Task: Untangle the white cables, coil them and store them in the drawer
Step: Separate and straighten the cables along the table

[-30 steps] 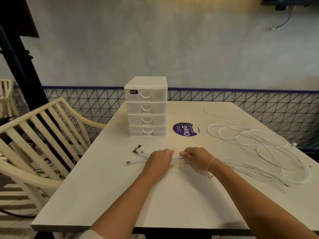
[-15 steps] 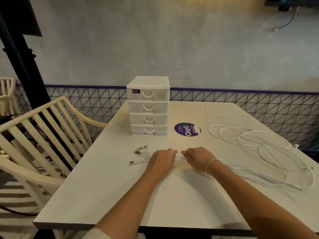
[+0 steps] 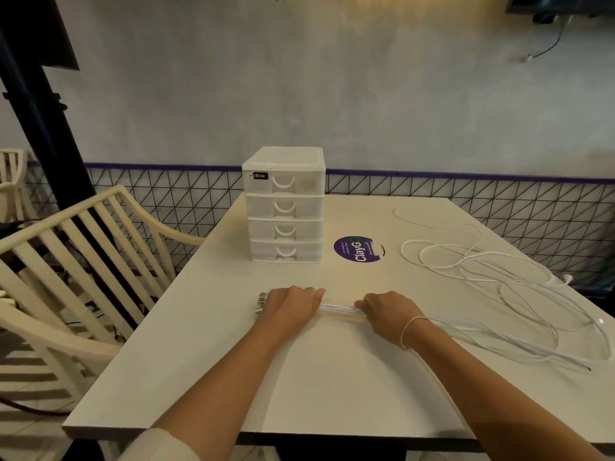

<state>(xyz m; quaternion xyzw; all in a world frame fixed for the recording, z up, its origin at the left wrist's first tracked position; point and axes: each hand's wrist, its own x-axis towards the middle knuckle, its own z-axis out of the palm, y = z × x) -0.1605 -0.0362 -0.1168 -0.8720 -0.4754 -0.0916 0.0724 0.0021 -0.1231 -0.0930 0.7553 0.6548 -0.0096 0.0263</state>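
Both hands have slid apart along the bundle of thin white cables (image 3: 339,309) on the white table (image 3: 206,377): left hand (image 3: 289,306) clamped near the plugs, right hand (image 3: 387,312) curled round it. Straightening underway; coiling next, toward the closed white plastic drawer unit (image 3: 284,207).

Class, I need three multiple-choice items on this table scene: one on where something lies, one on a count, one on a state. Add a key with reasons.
1. Where do the loose cable loops lie from the drawer unit?
A. to its right
B. on top of it
C. to its left

2. How many drawers does the unit have?
A. two
B. four
C. six

3. What state are the drawers in?
A. all shut
B. top one open
C. bottom one removed

Key: 1 A, the loops spread over the table's right side; 2 B, four handles are stacked; 3 A, every front sits flush.
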